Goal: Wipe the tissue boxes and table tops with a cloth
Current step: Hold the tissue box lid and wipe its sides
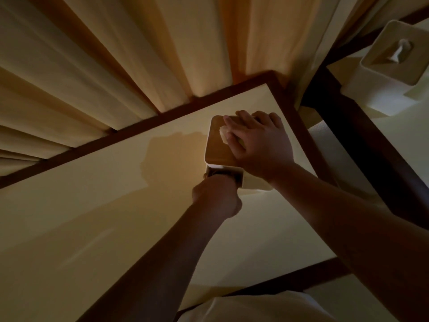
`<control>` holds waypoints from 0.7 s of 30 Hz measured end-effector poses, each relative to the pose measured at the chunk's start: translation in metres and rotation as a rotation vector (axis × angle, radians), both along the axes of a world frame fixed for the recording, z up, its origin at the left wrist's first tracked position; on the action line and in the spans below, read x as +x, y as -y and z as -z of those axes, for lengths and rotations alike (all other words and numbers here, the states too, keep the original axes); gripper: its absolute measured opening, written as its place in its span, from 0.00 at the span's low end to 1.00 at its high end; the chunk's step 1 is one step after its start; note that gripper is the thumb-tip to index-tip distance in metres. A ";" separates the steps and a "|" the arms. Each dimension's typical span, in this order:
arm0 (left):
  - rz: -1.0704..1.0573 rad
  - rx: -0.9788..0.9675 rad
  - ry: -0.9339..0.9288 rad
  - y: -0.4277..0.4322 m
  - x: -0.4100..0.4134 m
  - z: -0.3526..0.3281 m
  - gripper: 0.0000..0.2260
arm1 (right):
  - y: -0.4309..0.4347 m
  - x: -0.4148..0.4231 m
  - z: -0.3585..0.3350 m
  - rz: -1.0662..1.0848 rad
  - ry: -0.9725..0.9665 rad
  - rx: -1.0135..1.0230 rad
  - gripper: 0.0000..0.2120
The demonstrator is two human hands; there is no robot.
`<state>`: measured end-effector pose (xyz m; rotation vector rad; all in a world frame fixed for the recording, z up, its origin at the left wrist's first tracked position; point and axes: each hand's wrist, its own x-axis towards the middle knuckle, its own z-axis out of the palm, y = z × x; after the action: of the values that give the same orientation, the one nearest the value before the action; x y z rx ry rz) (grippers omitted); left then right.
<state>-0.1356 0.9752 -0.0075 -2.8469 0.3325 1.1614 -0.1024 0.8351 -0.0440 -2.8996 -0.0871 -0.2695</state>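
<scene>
A white tissue box with a wooden lid (217, 147) stands near the far right corner of a cream table top (92, 217). My right hand (257, 142) lies flat on the lid and presses a small pale cloth (226, 133) under its fingers. My left hand (217, 196) grips the box's near side, its fingers hidden behind the wrist. A second white tissue box (392, 66), with a tissue sticking up from its slot, sits on the neighbouring table at the upper right.
Long cream curtains (139, 54) hang right behind the table's dark wooden edge (130, 131). A dark gap and a dark frame (362, 145) separate this table from the one on the right. The light is dim.
</scene>
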 end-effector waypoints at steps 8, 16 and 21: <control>-0.258 -0.403 -0.137 -0.002 0.011 0.004 0.03 | -0.005 0.000 -0.001 0.021 -0.006 -0.005 0.23; -0.304 -0.569 0.080 -0.034 0.003 -0.006 0.04 | 0.000 0.000 0.002 -0.006 0.004 0.002 0.23; -0.041 -0.215 0.109 -0.036 0.001 0.003 0.10 | 0.000 0.000 -0.001 -0.013 -0.016 0.001 0.23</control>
<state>-0.1350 1.0109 -0.0109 -3.1011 0.4190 1.0300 -0.1023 0.8352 -0.0435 -2.8986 -0.1029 -0.2447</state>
